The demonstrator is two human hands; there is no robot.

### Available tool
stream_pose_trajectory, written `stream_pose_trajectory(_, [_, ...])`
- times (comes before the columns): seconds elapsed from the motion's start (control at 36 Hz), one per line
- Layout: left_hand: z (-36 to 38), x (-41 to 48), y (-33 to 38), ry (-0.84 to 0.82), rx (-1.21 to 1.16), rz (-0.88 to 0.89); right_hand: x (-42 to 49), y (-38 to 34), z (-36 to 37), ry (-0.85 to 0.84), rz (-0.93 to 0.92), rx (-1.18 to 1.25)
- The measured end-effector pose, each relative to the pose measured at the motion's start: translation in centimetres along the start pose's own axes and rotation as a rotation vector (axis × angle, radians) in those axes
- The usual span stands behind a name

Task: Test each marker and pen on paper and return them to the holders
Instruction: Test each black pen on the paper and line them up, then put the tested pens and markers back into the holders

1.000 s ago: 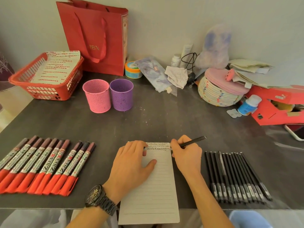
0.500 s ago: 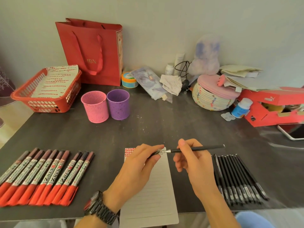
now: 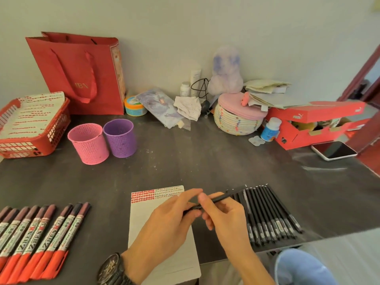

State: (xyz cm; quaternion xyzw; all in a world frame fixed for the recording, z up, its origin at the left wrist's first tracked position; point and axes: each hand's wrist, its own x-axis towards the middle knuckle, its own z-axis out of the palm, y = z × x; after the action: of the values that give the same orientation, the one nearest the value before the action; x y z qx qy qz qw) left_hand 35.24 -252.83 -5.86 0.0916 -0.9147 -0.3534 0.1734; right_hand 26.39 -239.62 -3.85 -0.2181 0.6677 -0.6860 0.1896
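Nearest us, at the worktop's (image 3: 205,161) front edge, our left hand (image 3: 164,225) and right hand (image 3: 224,219) meet over the lined paper (image 3: 141,212). Both grip one black pen (image 3: 221,198): left thumb and fingers pinch its left end, right fingers curl round the barrel. Whether the cap is on we cannot tell. Red markers (image 3: 41,239) lie in a row by the front left corner; the other black pens (image 3: 267,212) lie side by side right of the paper. Farther back, left of centre, the pink holder (image 3: 89,144) and purple holder (image 3: 121,138) stand side by side, with a red basket (image 3: 30,145) at the left edge.
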Motion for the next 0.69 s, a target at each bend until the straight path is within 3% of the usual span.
stream_pose_trajectory(0.08, [2.1,1.0,1.7,-0.084,-0.001,-0.039,0.4,0.6,-3.6,0.057,0.052,-0.101])
stream_pose_trajectory(0.22, [5.4,3.3,4.7,-0.126,0.303,-0.165,3.3,0.7,-14.1,0.226,0.266,-0.236])
stream_pose_trajectory(0.33, [7.9,5.6,6.7,-0.229,0.548,-0.292,4.7,0.6,-19.5,0.173,0.401,-0.928])
stream_pose_trajectory(0.47, [11.4,8.5,9.2,-0.296,0.599,-0.482,5.3,0.5,-18.9,-0.026,0.550,-1.155])
stream_pose_trajectory(0.69, [12.5,10.7,8.8,-0.337,0.545,-0.550,6.3,0.7,-15.2,-0.068,0.514,-1.294])
